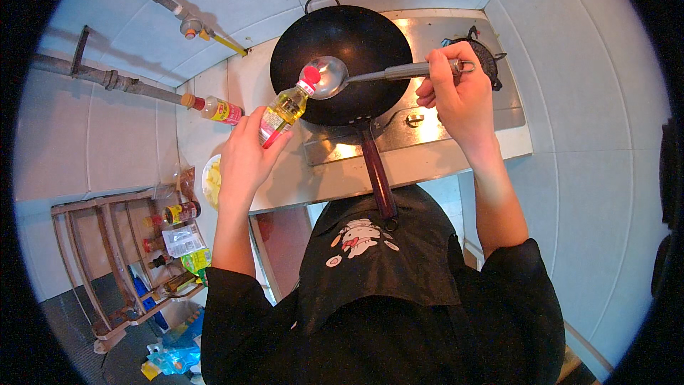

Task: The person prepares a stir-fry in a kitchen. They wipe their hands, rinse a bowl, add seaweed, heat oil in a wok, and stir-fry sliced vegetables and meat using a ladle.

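Observation:
My left hand (248, 155) grips a small bottle of yellow liquid (286, 109), tilted so that its neck, with the red flip cap open, is over the near edge of a metal ladle's bowl (327, 77). Whether liquid is flowing cannot be told. My right hand (457, 91) holds the ladle's handle (406, 70) near its hooked end. Beneath the ladle, a black wok (352, 32) sits on the gas stove, its dark red-brown handle (377, 171) pointing towards me. The inside of the wok looks dark.
A second bottle (219, 110) and a plate of pale yellow pieces (212, 182) are on the counter at left. A rack (115, 262) with bottles and packets stands lower left. The steel stove top (417, 133) has another burner (481, 59) at right. Pipes (139, 88) run along the tiled wall.

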A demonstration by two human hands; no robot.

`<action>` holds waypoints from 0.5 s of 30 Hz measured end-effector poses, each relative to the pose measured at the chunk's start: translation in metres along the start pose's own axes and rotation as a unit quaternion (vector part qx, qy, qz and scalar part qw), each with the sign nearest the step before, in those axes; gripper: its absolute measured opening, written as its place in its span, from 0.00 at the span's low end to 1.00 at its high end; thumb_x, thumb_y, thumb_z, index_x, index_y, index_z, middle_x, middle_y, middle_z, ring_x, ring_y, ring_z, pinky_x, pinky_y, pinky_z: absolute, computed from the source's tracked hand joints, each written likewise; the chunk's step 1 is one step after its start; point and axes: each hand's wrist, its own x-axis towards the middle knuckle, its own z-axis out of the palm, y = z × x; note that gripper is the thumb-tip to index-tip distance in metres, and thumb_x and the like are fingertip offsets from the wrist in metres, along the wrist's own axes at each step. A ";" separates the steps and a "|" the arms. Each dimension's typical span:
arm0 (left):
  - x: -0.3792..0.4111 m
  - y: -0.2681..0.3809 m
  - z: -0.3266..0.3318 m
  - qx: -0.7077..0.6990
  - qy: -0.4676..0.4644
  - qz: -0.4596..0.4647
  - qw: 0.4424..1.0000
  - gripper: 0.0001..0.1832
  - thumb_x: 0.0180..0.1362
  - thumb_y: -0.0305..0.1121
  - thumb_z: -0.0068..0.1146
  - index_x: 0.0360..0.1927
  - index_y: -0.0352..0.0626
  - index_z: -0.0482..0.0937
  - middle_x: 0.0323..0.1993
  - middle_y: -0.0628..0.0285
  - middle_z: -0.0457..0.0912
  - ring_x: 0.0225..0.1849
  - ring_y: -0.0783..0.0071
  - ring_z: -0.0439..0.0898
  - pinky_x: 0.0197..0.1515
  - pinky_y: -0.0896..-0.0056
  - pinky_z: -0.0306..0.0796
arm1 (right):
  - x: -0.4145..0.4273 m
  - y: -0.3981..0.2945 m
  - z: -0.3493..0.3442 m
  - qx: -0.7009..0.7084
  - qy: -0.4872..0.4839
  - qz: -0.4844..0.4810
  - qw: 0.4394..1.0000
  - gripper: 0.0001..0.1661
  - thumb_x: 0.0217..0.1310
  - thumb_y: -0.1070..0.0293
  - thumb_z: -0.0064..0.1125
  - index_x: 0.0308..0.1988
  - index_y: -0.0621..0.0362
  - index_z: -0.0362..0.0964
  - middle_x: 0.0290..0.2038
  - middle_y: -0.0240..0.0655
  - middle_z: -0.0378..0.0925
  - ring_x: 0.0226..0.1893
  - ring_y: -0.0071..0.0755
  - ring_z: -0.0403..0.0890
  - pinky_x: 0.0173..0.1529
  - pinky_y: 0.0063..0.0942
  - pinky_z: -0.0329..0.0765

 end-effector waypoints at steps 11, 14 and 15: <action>0.000 0.004 0.000 0.014 -0.016 -0.015 1.000 0.34 0.53 0.50 0.66 0.57 0.38 0.73 0.47 0.46 0.79 0.47 0.47 0.80 0.48 0.55 0.73 | -0.001 0.003 -0.001 0.004 -0.014 0.003 1.000 0.14 0.70 0.60 0.53 0.38 0.61 0.68 0.21 0.34 0.77 0.22 0.21 0.81 0.26 0.21 0.79; 0.001 0.006 0.000 0.013 -0.026 -0.020 0.999 0.34 0.53 0.50 0.66 0.57 0.37 0.73 0.48 0.45 0.79 0.47 0.47 0.80 0.48 0.55 0.73 | -0.001 0.004 -0.002 -0.009 -0.008 -0.001 1.000 0.14 0.70 0.60 0.53 0.38 0.61 0.68 0.21 0.34 0.77 0.22 0.20 0.81 0.26 0.20 0.78; 0.001 0.006 -0.001 0.013 -0.030 -0.024 0.999 0.35 0.53 0.50 0.66 0.58 0.37 0.73 0.48 0.45 0.79 0.48 0.47 0.80 0.49 0.55 0.73 | -0.002 0.004 -0.002 -0.005 -0.010 0.000 1.000 0.14 0.70 0.60 0.53 0.38 0.61 0.68 0.21 0.33 0.77 0.21 0.20 0.81 0.26 0.20 0.78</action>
